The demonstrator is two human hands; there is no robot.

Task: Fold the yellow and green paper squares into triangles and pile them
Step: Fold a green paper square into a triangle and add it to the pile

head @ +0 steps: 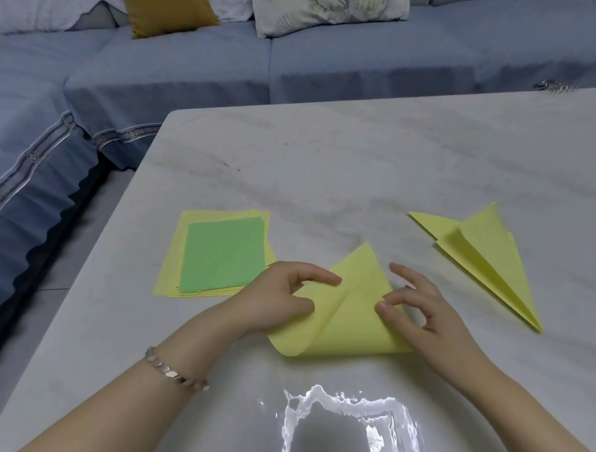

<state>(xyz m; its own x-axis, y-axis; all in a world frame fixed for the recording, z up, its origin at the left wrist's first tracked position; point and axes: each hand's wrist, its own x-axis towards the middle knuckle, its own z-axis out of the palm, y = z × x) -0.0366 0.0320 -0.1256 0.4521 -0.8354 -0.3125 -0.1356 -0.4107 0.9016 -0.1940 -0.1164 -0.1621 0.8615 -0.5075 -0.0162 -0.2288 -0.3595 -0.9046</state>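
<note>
Pinching yellow sheet (347, 325) edges — left hand (280, 296), right hand (422, 315) fingers both gripping.

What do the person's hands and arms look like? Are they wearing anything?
Both arms are bare, with no sleeves or gloves. The left hand has a bracelet at its wrist, made of small, flat, shiny metal links. The right hand has nothing on its wrist, and I see no rings.

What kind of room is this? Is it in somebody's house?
Most likely a living room in a home. A blue sofa with a mustard cushion and a flowered cushion runs along two sides of a marble-look table, where the yellow paper is being folded.
</note>
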